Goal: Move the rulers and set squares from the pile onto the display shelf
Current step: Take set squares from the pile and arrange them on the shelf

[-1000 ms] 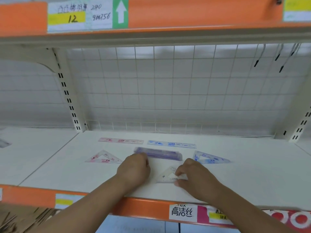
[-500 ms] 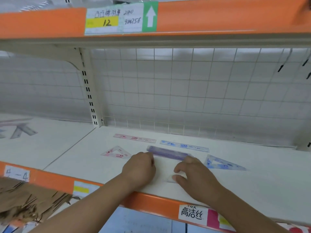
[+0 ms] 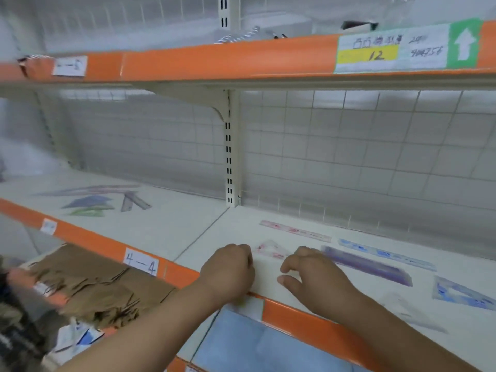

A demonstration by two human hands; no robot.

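Left hand (image 3: 228,269) is curled, knuckles up, at the front edge of the display shelf (image 3: 236,224); its fingertips are hidden, so whether it holds anything cannot be told. Right hand (image 3: 314,275) rests just beside it, fingers loosely bent and gripping nothing. A pink set square (image 3: 271,251), blurred, lies at 12 o'clock between the hands. A pink ruler (image 3: 295,231), a blue ruler (image 3: 386,255) and a purple ruler (image 3: 367,267) lie toward 2 o'clock. A blue set square (image 3: 461,292) at 3 o'clock reaches the frame edge. The pile (image 3: 99,200), smeared, lies at 10 o'clock.
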